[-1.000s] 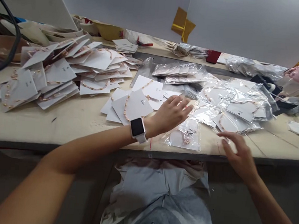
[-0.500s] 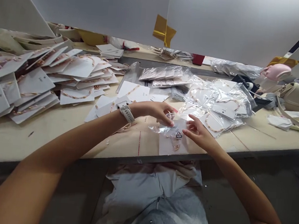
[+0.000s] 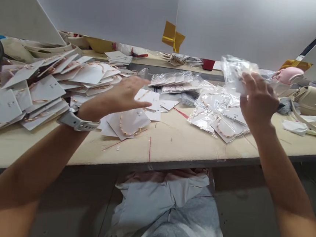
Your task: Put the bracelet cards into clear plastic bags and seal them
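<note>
My right hand [image 3: 257, 99] is raised over the heap of clear bagged cards [image 3: 219, 113] at the right and grips a clear plastic bag with a white card in it [image 3: 235, 71]. My left hand [image 3: 121, 95], with a white watch on the wrist, hovers flat with its fingers stretched out above loose white cards [image 3: 131, 121] that carry thin gold chains. It holds nothing. The beige table [image 3: 172, 142] runs across in front of me.
A big pile of white jewellery cards [image 3: 38, 89] covers the left of the table. More clear bags [image 3: 175, 79] lie at the back. A beige handbag [image 3: 314, 101] and a pink object [image 3: 290, 74] sit far right. White boards with yellow tape [image 3: 172, 36] stand behind.
My right hand has lifted the bagged card from the table's front edge up and to the right. My left hand has let go of it and swung left over the loose cards.
</note>
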`<state>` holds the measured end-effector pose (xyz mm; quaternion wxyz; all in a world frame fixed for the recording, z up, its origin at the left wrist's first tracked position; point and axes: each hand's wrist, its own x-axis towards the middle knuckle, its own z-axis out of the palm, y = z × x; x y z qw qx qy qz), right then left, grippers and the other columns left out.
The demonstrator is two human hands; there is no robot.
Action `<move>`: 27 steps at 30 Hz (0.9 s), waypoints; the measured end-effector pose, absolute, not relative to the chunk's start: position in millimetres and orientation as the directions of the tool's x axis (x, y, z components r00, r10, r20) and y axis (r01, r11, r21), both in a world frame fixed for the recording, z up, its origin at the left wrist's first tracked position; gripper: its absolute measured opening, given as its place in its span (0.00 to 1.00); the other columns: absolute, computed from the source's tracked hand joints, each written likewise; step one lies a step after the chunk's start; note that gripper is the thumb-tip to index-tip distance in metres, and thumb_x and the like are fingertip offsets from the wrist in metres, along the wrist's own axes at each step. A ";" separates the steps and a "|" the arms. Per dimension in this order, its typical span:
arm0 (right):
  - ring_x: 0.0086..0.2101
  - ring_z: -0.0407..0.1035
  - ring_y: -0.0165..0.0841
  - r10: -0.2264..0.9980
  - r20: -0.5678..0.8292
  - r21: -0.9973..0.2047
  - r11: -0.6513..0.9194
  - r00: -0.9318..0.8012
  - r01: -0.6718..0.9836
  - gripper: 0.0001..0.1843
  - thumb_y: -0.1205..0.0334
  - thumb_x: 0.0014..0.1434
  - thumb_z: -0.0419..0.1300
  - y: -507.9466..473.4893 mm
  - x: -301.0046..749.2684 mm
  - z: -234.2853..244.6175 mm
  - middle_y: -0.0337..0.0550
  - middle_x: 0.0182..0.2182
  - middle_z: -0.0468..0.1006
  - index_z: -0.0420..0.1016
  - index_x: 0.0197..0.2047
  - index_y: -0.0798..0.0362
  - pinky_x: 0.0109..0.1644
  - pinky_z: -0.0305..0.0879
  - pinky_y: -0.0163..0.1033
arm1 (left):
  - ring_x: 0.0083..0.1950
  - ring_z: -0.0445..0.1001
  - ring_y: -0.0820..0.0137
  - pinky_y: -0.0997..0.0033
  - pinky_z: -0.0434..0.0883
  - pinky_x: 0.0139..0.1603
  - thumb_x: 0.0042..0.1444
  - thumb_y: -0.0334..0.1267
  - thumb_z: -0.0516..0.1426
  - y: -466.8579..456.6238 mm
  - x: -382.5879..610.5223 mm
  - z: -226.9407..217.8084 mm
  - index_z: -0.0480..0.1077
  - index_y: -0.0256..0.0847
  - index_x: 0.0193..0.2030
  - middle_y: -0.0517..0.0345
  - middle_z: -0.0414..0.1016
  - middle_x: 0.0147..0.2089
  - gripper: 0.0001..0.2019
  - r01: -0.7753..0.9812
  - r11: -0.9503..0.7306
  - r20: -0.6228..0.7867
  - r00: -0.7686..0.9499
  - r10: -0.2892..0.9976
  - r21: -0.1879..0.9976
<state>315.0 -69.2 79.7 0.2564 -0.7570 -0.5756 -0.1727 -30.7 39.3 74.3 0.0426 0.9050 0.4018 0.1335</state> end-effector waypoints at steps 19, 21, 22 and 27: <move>0.55 0.66 0.44 0.996 0.016 -0.053 0.090 -0.090 0.994 0.21 0.64 0.68 0.45 70.0 247.9 8.8 0.55 0.55 0.72 0.74 0.54 0.59 0.56 0.62 0.45 | 0.31 0.69 0.72 0.72 0.68 0.32 0.46 0.50 0.62 26.2 -72.4 73.2 0.73 0.39 0.33 0.57 0.73 0.31 0.15 0.585 -0.326 0.081 0.405 0.911 0.743; 0.55 0.67 0.42 0.995 0.045 -0.076 0.091 -0.087 0.993 0.22 0.63 0.69 0.42 67.4 252.7 2.2 0.52 0.55 0.73 0.73 0.55 0.57 0.55 0.63 0.42 | 0.31 0.70 0.74 0.74 0.69 0.31 0.45 0.46 0.63 23.2 -59.2 69.1 0.71 0.40 0.32 0.58 0.72 0.32 0.13 0.450 -0.281 0.061 0.444 0.894 0.847; 0.55 0.67 0.41 0.995 0.059 -0.088 0.088 -0.083 0.992 0.23 0.62 0.70 0.41 65.4 254.6 0.7 0.51 0.55 0.73 0.73 0.55 0.56 0.55 0.63 0.42 | 0.30 0.70 0.74 0.75 0.70 0.30 0.45 0.45 0.64 22.4 -50.0 63.0 0.70 0.40 0.32 0.59 0.71 0.32 0.13 0.400 -0.241 0.022 0.481 0.876 0.884; 0.56 0.66 0.39 0.994 0.102 -0.122 0.041 -0.028 0.992 0.22 0.61 0.69 0.43 60.3 260.7 1.9 0.50 0.58 0.71 0.68 0.60 0.55 0.55 0.63 0.39 | 0.31 0.74 0.72 0.71 0.74 0.33 0.54 0.47 0.58 21.7 3.5 16.0 0.67 0.38 0.39 0.57 0.72 0.36 0.14 0.422 -0.111 -0.237 0.687 0.687 0.900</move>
